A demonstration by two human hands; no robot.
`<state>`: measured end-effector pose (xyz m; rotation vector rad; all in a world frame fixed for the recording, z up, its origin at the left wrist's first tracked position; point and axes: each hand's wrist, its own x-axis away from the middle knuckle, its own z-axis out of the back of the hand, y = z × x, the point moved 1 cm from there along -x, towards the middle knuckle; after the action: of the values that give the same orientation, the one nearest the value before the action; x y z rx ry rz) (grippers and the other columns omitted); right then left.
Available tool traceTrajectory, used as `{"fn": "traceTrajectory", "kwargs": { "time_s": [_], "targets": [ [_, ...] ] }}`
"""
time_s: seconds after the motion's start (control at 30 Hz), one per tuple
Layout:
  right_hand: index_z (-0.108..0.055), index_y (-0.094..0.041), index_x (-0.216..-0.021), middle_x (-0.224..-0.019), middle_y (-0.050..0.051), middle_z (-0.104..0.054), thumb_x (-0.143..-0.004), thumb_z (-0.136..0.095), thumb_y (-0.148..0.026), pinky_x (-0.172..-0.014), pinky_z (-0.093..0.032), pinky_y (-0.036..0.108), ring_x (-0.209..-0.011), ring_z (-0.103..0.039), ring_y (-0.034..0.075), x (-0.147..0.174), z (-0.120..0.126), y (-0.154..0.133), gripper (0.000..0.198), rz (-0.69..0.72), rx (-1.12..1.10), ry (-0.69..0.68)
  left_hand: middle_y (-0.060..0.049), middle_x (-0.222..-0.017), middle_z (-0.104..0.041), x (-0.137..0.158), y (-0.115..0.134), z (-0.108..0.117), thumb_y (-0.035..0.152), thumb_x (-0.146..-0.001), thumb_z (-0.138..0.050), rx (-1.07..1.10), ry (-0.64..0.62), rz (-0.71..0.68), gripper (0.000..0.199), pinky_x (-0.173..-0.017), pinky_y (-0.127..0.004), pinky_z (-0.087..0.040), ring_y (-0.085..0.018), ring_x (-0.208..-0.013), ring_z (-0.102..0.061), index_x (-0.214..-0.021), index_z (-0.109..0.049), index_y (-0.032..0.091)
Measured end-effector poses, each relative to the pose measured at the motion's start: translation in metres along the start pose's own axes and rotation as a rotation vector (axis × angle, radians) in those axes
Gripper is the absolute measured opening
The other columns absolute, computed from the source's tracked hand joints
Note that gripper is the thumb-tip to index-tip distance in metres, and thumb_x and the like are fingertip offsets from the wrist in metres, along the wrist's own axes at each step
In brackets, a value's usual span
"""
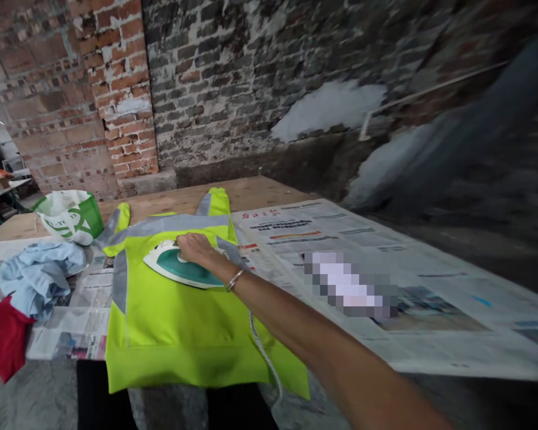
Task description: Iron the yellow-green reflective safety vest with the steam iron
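My right hand is wrapped round the handle of a white and teal clothes iron. The iron rests on the upper part of a bright yellow-green sweatshirt with grey bands, its tip pointing left. Spread over the table, the sweatshirt has its sleeves toward the far side and its hem hanging over the near edge. A pale cord runs down from behind my wrist past the hem. My left hand is out of view.
Newspaper covers much of the wooden table. At the left lie a crumpled light blue garment and a red cloth over the edge. Behind them stands a green and white bag. A brick wall rises beyond.
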<state>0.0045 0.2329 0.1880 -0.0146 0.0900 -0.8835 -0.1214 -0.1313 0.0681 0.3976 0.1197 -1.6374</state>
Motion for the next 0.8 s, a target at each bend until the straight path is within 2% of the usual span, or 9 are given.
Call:
{"fn": "traceTrajectory", "kwargs": {
  "time_s": [0.1, 0.17, 0.27, 0.33, 0.4, 0.5, 0.57, 0.67, 0.8],
  "targets": [
    [-0.077, -0.024, -0.121, -0.116, 0.013, -0.08, -0.089, -0.071, -0.029, -0.086, -0.051, 0.031, -0.115, -0.073, 0.029, 0.012, 0.0, 0.004, 0.034, 0.16, 0.024, -0.081, -0.003, -0.112, -0.079, -0.072, -0.026, 0.01, 0.044, -0.107, -0.048, 0.259, -0.076, -0.011, 0.033, -0.085, -0.029, -0.06, -0.019, -0.099, -0.075, -0.109, -0.079, 0.031],
    [-0.076, -0.025, -0.123, -0.114, 0.013, -0.081, -0.088, -0.072, -0.033, -0.087, -0.051, 0.032, -0.114, -0.074, 0.03, 0.022, -0.001, 0.002, 0.036, 0.241, 0.053, -0.127, -0.003, -0.099, -0.081, -0.136, -0.056, 0.014, 0.039, -0.105, -0.047, 0.365, 0.058, 0.252, 0.037, -0.083, -0.031, -0.06, -0.02, -0.089, -0.075, -0.092, -0.079, 0.025],
    [-0.072, -0.022, -0.128, -0.114, 0.016, -0.08, -0.091, -0.069, -0.031, -0.087, -0.052, 0.034, -0.113, -0.074, 0.032, 0.031, -0.006, -0.005, 0.038, 0.199, 0.095, -0.122, -0.009, -0.098, -0.08, -0.219, -0.1, 0.002, 0.033, -0.106, -0.041, 0.3, 0.134, 0.406, 0.041, -0.084, -0.038, -0.061, -0.023, -0.089, -0.075, -0.099, -0.077, 0.017],
    [-0.069, -0.019, -0.132, -0.114, 0.019, -0.08, -0.093, -0.065, -0.028, -0.087, -0.053, 0.035, -0.113, -0.075, 0.033, 0.031, -0.01, -0.009, 0.04, 0.124, 0.1, -0.089, -0.01, -0.113, -0.078, -0.25, -0.123, -0.015, 0.037, -0.105, -0.053, 0.26, 0.151, 0.445, 0.03, -0.097, -0.044, -0.058, -0.024, -0.104, -0.073, -0.109, -0.074, 0.017],
    [-0.067, -0.017, -0.134, -0.115, 0.021, -0.079, -0.096, -0.061, -0.024, -0.088, -0.053, 0.036, -0.113, -0.075, 0.033, 0.022, -0.014, -0.01, 0.039, 0.051, 0.09, -0.06, -0.012, -0.129, -0.073, -0.261, -0.139, -0.035, 0.039, -0.101, -0.062, 0.218, 0.157, 0.455, 0.027, -0.113, -0.052, -0.048, -0.026, -0.123, -0.067, -0.116, -0.071, 0.018],
    [-0.067, -0.014, -0.134, -0.119, 0.023, -0.077, -0.098, -0.055, -0.021, -0.091, -0.054, 0.037, -0.116, -0.074, 0.033, -0.006, -0.015, -0.004, 0.038, -0.047, 0.07, -0.027, -0.016, -0.145, -0.066, -0.258, -0.154, -0.057, 0.027, -0.101, -0.053, 0.163, 0.152, 0.447, 0.029, -0.126, -0.053, -0.033, -0.029, -0.143, -0.055, -0.122, -0.071, 0.018],
    [-0.067, -0.012, -0.134, -0.122, 0.024, -0.076, -0.098, -0.054, -0.02, -0.094, -0.053, 0.039, -0.118, -0.072, 0.034, -0.031, -0.014, 0.004, 0.039, -0.099, 0.06, -0.002, -0.016, -0.151, -0.063, -0.254, -0.161, -0.065, 0.022, -0.1, -0.046, 0.135, 0.14, 0.438, 0.036, -0.128, -0.052, -0.03, -0.03, -0.146, -0.053, -0.126, -0.069, 0.017],
    [-0.068, -0.009, -0.135, -0.128, 0.027, -0.072, -0.098, -0.053, -0.019, -0.096, -0.053, 0.041, -0.121, -0.07, 0.035, -0.065, -0.01, 0.018, 0.041, -0.14, 0.057, 0.011, -0.014, -0.153, -0.061, -0.254, -0.169, -0.072, 0.025, -0.101, -0.041, 0.107, 0.127, 0.42, 0.04, -0.128, -0.053, -0.031, -0.029, -0.146, -0.053, -0.13, -0.067, 0.017],
    [-0.071, -0.011, -0.135, -0.132, 0.023, -0.072, -0.094, -0.065, -0.028, -0.099, -0.051, 0.038, -0.126, -0.067, 0.034, -0.087, -0.005, 0.032, 0.045, -0.111, 0.065, -0.054, -0.013, -0.152, -0.062, -0.258, -0.178, -0.077, 0.031, -0.105, -0.034, 0.101, 0.118, 0.384, 0.044, -0.129, -0.048, -0.03, -0.026, -0.148, -0.051, -0.131, -0.067, 0.017]
  ]
}}
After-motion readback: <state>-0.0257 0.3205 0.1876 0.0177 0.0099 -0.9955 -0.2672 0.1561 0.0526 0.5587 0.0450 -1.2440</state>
